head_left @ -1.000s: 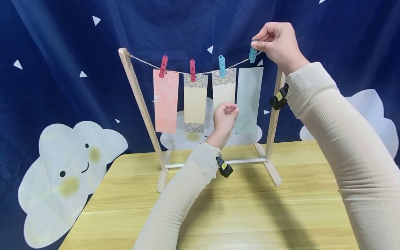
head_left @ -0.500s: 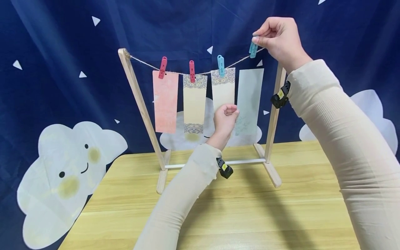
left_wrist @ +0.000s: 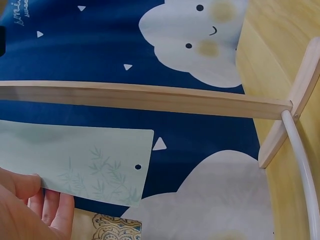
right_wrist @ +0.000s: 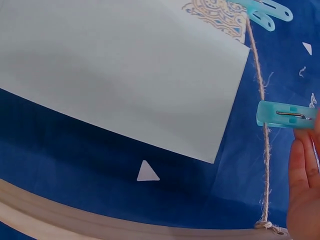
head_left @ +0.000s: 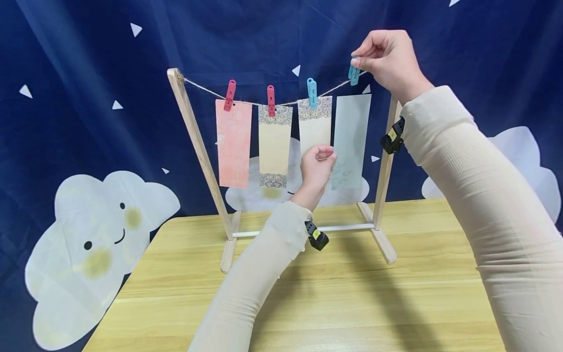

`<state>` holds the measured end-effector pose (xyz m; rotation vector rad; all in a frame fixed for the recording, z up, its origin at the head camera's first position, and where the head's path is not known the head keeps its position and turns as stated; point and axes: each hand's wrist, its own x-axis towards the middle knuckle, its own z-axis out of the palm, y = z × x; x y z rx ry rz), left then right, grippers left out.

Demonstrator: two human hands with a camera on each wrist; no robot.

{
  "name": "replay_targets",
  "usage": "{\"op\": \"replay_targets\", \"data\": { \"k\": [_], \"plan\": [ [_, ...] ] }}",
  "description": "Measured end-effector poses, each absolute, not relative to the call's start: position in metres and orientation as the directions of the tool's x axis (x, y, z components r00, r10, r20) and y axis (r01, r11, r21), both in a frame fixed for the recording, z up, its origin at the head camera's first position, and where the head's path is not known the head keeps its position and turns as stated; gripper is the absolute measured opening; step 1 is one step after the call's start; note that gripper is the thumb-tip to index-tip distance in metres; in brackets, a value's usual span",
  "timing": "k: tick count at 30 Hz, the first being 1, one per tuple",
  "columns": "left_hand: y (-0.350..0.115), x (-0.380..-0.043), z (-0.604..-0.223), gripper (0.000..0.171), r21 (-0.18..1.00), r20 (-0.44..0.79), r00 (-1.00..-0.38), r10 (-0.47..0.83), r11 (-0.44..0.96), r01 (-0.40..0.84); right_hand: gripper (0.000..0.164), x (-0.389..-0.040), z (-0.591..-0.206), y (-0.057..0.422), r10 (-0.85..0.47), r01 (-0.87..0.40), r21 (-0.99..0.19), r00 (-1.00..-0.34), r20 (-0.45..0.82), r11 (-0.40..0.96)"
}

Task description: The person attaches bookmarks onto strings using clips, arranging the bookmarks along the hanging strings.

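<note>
My left hand [head_left: 315, 168] pinches the long edge of a pale green bookmark [head_left: 352, 137], which stands upright beside the patterned cream one. The left wrist view shows its printed bamboo leaves and a punched hole at the lower end. Up at the right, my right hand [head_left: 389, 61] pinches a blue clothespin [head_left: 354, 73] between thumb and fingers. In the right wrist view this clothespin [right_wrist: 285, 114] sits across the twine [right_wrist: 266, 160]. A gap separates the clothespin's tip from the bookmark's top edge.
A wooden frame [head_left: 200, 151] carries the sagging twine. A pink bookmark [head_left: 233, 146] and two patterned bookmarks [head_left: 274, 146] hang from it by two red clothespins [head_left: 271, 100] and a blue clothespin [head_left: 312, 93]. The frame stands on a wooden table [head_left: 352, 293] before a blue curtain [head_left: 246, 39].
My right hand rose slightly with the blue clothespin, lifting the twine, then came back down and a little left. The left hand and the green bookmark have barely moved.
</note>
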<state>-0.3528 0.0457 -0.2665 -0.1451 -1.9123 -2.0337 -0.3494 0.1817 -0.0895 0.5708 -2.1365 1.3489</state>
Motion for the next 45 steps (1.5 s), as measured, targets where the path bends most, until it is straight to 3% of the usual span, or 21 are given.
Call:
{"op": "replay_targets", "data": {
  "k": [12, 28, 45],
  "plan": [
    [0.048, -0.354, -0.263, 0.010, 0.958, 0.284, -0.940, -0.189, 0.012, 0.287, 0.004, -0.350, -0.093, 0.186, -0.080, -0.571, -0.695, -0.794, 0.603, 0.437],
    [0.048, -0.356, -0.260, 0.011, 0.942, 0.333, -0.923, -0.194, 0.014, 0.337, 0.004, -0.350, -0.094, 0.191, -0.093, -0.568, -0.704, -0.802, 0.591, 0.425],
    [0.049, -0.354, -0.260, 0.011, 0.920, 0.376, -0.909, -0.180, -0.047, 0.390, 0.004, -0.350, -0.095, 0.191, -0.086, -0.562, -0.699, -0.802, 0.591, 0.441]
  ]
}}
